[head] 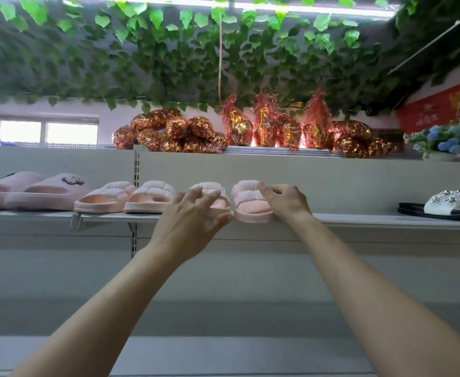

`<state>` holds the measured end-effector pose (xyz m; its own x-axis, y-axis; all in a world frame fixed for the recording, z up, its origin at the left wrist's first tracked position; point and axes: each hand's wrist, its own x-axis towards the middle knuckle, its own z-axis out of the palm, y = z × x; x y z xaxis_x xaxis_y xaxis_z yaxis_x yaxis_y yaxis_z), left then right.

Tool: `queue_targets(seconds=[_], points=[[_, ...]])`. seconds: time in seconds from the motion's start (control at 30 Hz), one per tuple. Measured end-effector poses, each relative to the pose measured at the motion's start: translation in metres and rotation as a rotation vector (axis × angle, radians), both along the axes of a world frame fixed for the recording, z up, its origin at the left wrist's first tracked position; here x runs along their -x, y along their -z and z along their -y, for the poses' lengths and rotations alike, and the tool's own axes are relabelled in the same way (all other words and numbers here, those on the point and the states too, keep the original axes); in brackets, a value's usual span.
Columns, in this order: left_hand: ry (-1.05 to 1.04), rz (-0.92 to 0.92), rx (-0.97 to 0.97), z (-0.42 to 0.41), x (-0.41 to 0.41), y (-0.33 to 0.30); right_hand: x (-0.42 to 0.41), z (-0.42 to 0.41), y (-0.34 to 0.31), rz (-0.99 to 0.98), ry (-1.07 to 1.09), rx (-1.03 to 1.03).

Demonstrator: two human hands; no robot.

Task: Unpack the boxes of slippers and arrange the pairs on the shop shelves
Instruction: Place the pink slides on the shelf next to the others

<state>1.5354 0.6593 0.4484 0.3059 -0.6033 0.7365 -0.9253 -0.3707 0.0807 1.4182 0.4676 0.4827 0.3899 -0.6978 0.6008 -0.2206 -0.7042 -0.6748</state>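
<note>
While the left hand (193,213) hovers spread over one pale pink ruched foam slipper (214,198), the right hand (286,202) pinches its mate (248,204), seemingly light, squashy, best held by the strap.

Pale grey shop shelf (359,220), pink slippers (152,197) along its left and middle, white jewelled slippers (453,204) at right end

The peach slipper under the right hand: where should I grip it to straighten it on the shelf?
Grip the peach slipper by its ruched upper straps, coming from the right side as the right hand does. The sole sits flat on the shelf; its neighbour crowds the left.
</note>
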Motion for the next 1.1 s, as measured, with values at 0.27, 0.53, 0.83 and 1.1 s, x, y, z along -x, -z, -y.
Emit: queue_targets(seconds=[0.27,0.53,0.83,1.1], points=[[0.069,0.011,0.081,0.010,-0.019,0.009,0.008,-0.026,0.058,-0.001,0.088,0.519],[0.074,0.011,0.071,0.046,-0.054,0.010,-0.025,0.003,0.053,-0.149,0.175,0.583],[0.041,0.085,0.104,0.058,-0.065,0.012,-0.032,0.004,0.044,-0.231,0.188,0.500],[0.062,-0.006,0.046,0.056,-0.062,0.008,-0.034,-0.014,0.030,-0.397,0.140,0.417]])
